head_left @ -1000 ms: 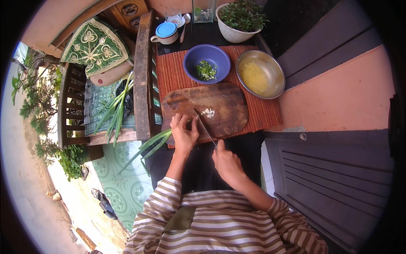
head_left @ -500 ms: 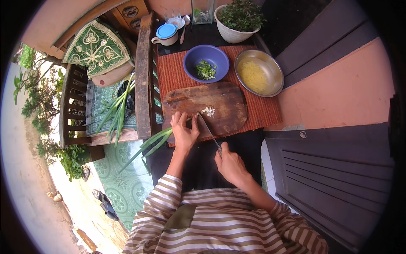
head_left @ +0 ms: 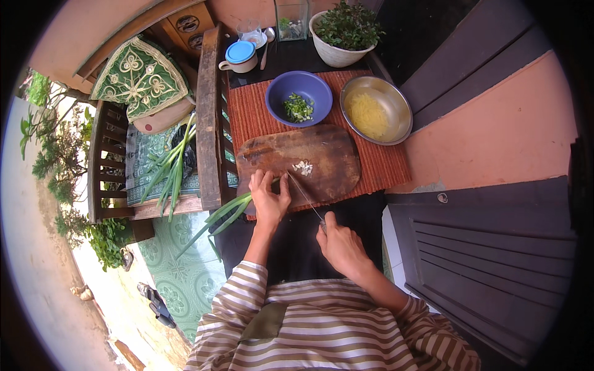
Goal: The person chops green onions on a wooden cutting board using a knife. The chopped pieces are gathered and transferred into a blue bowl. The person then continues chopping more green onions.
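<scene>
My left hand [head_left: 268, 196] is closed around green onions [head_left: 228, 213] at the near left of a worn wooden cutting board [head_left: 328, 151]. Their long green leaves trail off the board toward the lower left. In my right hand [head_left: 342, 242] is a knife [head_left: 305, 193], gripped by the handle, its blade slanting up to the left with the tip beside my left fingertips. A small heap of chopped white pieces [head_left: 302, 167] lies on the board just past the blade. Behind the board, a blue bowl [head_left: 276, 110] holds chopped green and white bits.
A metal bowl [head_left: 405, 117] with pale yellow shreds stands at the right on an orange woven mat [head_left: 247, 99]. Farther back are a lidded mug [head_left: 240, 59], a spoon [head_left: 265, 52] and a potted plant [head_left: 344, 52]. More green onions [head_left: 176, 164] lie on the wooden bench at the left.
The view has shifted slightly, so the table things sit a little lower. Both hands keep their hold, and the knife remains beside my left fingertips.
</scene>
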`<state>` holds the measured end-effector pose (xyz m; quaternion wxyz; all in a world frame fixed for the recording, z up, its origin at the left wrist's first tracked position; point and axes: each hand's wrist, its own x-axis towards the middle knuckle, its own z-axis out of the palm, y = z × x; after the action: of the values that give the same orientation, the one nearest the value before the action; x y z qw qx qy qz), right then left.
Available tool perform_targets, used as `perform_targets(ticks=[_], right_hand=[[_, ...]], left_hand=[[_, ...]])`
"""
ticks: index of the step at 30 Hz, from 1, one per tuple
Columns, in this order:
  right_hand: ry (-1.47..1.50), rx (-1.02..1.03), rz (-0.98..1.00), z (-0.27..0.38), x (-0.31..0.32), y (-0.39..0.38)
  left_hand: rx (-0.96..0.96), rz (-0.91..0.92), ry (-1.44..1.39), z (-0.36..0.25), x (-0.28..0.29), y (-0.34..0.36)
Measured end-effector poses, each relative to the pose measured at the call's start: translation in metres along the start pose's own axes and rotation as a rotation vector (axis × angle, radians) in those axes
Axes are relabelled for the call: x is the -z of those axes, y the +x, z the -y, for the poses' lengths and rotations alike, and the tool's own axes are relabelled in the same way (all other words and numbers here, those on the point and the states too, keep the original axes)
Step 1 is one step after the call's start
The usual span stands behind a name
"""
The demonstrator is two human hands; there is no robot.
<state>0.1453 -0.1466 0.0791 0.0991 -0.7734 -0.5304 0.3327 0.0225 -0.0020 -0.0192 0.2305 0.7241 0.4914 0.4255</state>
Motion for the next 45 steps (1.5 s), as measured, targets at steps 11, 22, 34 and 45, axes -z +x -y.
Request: perform_targets(ticks=[11,22,34,45], right_hand=[[-0.031,-0.052,0.062,0.004,0.002,0.010],[0.008,-0.055,0.035,0.001,-0.019,0.014],[0.097,0.016,-0.005,-0.009,-0.019,0.007],[0.079,-0.032,0.011,-0.005,-0.003,0.004]], left_hand=[[0.007,0.010,0.001,0.001,0.001,-0.001],[0.020,0.014,0.023,-0.002,0.002,0.001],[-0.057,0.005,0.192,0.002,0.006,-0.003],[0.023,0.048,0.089,0.001,0.005,0.002]])
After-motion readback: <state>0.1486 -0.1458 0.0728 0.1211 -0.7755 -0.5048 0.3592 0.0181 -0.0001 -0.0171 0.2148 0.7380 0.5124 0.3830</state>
